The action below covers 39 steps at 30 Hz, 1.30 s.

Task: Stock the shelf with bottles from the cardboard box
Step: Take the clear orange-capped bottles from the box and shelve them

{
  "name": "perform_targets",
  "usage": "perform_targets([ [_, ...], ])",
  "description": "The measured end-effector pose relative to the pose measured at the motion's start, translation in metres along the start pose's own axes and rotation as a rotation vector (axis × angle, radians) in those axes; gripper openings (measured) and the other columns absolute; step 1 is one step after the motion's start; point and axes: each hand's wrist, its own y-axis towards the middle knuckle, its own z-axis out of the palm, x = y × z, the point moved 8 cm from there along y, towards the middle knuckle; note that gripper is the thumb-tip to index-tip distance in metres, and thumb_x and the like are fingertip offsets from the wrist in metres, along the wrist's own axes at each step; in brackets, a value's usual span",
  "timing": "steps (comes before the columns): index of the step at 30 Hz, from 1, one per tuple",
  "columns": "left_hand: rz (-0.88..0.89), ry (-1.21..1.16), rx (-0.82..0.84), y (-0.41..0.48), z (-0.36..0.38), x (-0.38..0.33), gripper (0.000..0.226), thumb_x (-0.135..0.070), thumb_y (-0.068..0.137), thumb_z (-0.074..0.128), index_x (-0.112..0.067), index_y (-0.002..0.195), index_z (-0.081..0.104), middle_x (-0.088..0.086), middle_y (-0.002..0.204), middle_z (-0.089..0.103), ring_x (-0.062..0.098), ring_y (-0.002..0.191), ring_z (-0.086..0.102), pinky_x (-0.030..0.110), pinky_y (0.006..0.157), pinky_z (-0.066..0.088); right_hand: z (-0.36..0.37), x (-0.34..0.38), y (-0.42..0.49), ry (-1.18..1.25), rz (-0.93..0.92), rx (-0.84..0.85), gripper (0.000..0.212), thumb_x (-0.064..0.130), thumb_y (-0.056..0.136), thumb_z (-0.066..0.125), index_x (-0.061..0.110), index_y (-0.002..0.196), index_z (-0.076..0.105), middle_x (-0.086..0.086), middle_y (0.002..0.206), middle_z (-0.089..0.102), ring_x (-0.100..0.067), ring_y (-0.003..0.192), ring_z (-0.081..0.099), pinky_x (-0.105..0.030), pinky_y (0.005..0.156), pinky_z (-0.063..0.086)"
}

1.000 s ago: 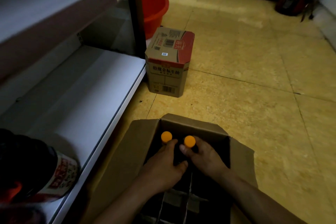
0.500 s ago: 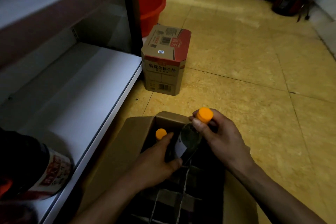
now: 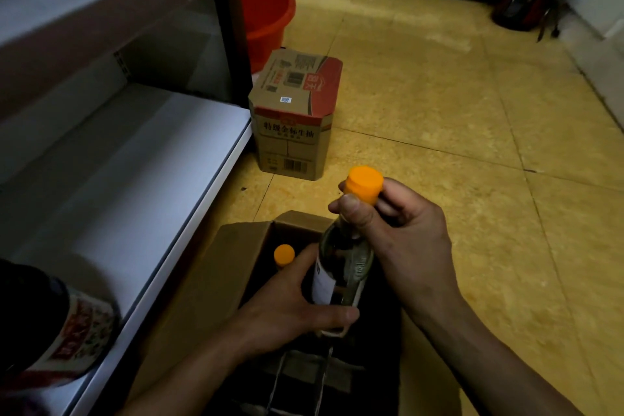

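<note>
Held item: clear glass bottle with a white paper label, nearly upright and leaning a little to the right, above the open box.
Cap: round orange plastic cap, topmost part of the held bottle, standing out above the right hand's thumb and forefinger.
Right hand: fingers and thumb curled round the bottle's neck just under the cap, with the thumbnail towards the camera.
Left hand: wrapped round the bottle's lower body from the left, thumb across the front near the base and fingers reaching behind the label.
Bottle base: level with the left thumb. Whether it is free of the box's partitions cannot be told.
Source container: open brown cardboard box on the floor under both hands, with its left flap folded outward towards the shelf and a dark interior.
Box contents: second bottle with an orange cap standing in the far left corner, just beside the left hand's fingers. Grey card partitions show nearer the camera.
Destination: white metal lower shelf, to the left of the box.
Stock on shelf: dark bottle with a red and white label at the near left end.
Upper shelf: dark bottles at its far edge, blurred.
Also on floor: sealed brown and red printed carton beyond the open box; red plastic tub behind it; yellow tiled floor.
</note>
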Motion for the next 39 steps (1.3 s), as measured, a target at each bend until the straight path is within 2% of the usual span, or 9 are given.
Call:
perform_targets([
  [8, -0.029, -0.365, 0.135, -0.014, 0.003, 0.005, 0.067, -0.028, 0.065, 0.089, -0.041, 0.127, 0.065, 0.002, 0.133, 0.069, 0.022, 0.125, 0.065, 0.043, 0.104, 0.054, 0.006, -0.011, 0.002, -0.087, 0.095, 0.302, 0.035, 0.040, 0.097, 0.053, 0.016, 0.116, 0.071, 0.001, 0.104, 0.077, -0.011, 0.098, 0.074, -0.027, 0.083, 0.058],
  [11, -0.024, -0.424, 0.185, -0.018, 0.003, 0.001, 0.081, -0.037, 0.060, 0.095, -0.036, 0.133, 0.061, 0.007, 0.137, 0.066, 0.028, 0.130, 0.061, 0.054, 0.111, 0.047, 0.018, -0.020, -0.006, -0.005, 0.215, 0.440, 0.047, 0.052, 0.098, 0.047, 0.014, 0.115, 0.068, -0.013, 0.106, 0.075, -0.029, 0.101, 0.073, -0.055, 0.090, 0.057],
  [15, 0.008, -0.530, 0.240, -0.022, 0.006, -0.010, 0.083, -0.033, 0.069, 0.091, -0.024, 0.143, 0.054, 0.016, 0.141, 0.061, 0.036, 0.135, 0.055, 0.059, 0.115, 0.040, 0.024, -0.026, -0.014, 0.195, 0.341, 0.592, 0.053, 0.057, 0.092, 0.051, 0.020, 0.128, 0.063, -0.031, 0.124, 0.062, -0.059, 0.119, 0.052, -0.084, 0.096, 0.028],
  [17, 0.023, -0.638, 0.290, -0.026, 0.009, -0.016, 0.075, -0.030, 0.074, 0.088, -0.023, 0.142, 0.057, 0.019, 0.140, 0.061, 0.036, 0.134, 0.056, 0.054, 0.114, 0.043, 0.027, -0.025, -0.015, 0.273, 0.360, 0.652, 0.051, 0.051, 0.092, 0.056, 0.022, 0.135, 0.059, -0.033, 0.129, 0.057, -0.066, 0.120, 0.044, -0.083, 0.086, 0.033],
  [19, 0.012, -0.760, 0.334, -0.027, 0.011, -0.020, 0.070, -0.032, 0.072, 0.090, -0.023, 0.136, 0.064, 0.018, 0.133, 0.066, 0.033, 0.127, 0.061, 0.048, 0.110, 0.047, 0.030, -0.024, -0.013, 0.317, 0.365, 0.681, 0.052, 0.044, 0.092, 0.060, 0.027, 0.142, 0.054, -0.026, 0.120, 0.065, -0.060, 0.100, 0.057, -0.060, 0.071, 0.045],
  [23, 0.030, -0.871, 0.350, -0.028, 0.015, -0.021, 0.064, -0.040, 0.074, 0.089, -0.018, 0.132, 0.069, 0.017, 0.128, 0.069, 0.031, 0.119, 0.065, 0.049, 0.112, 0.046, 0.030, -0.024, -0.006, 0.365, 0.315, 0.552, 0.049, 0.034, 0.091, 0.061, 0.021, 0.139, 0.057, -0.009, 0.089, 0.066, -0.027, 0.063, 0.049, -0.028, 0.041, 0.037],
  [31, 0.017, -0.532, -0.025, -0.016, 0.000, -0.020, 0.075, -0.079, 0.072, 0.069, -0.046, 0.137, 0.057, -0.005, 0.141, 0.064, 0.022, 0.136, 0.057, 0.056, 0.117, 0.038, 0.012, -0.020, 0.007, 0.378, 0.221, 0.212, 0.068, 0.018, 0.077, 0.082, 0.018, 0.140, 0.057, -0.012, 0.120, 0.075, -0.030, 0.108, 0.074, -0.037, 0.085, 0.058],
  [34, 0.051, -0.436, -0.054, -0.020, 0.006, -0.023, 0.051, -0.057, 0.086, 0.070, -0.050, 0.133, 0.055, -0.015, 0.131, 0.069, 0.009, 0.124, 0.065, 0.043, 0.110, 0.050, 0.003, -0.018, 0.007, 0.279, 0.179, 0.094, 0.065, 0.019, 0.075, 0.083, 0.023, 0.136, 0.061, -0.007, 0.116, 0.077, -0.027, 0.107, 0.074, -0.042, 0.088, 0.059],
  [39, 0.111, -0.329, -0.091, -0.021, 0.007, -0.026, 0.066, -0.022, 0.082, 0.081, -0.043, 0.135, 0.048, -0.013, 0.122, 0.073, 0.009, 0.113, 0.070, 0.031, 0.093, 0.059, 0.000, -0.020, 0.001, 0.151, 0.138, 0.024, 0.070, 0.034, 0.070, 0.083, 0.028, 0.136, 0.060, -0.003, 0.115, 0.077, -0.025, 0.107, 0.074, -0.053, 0.094, 0.058],
])
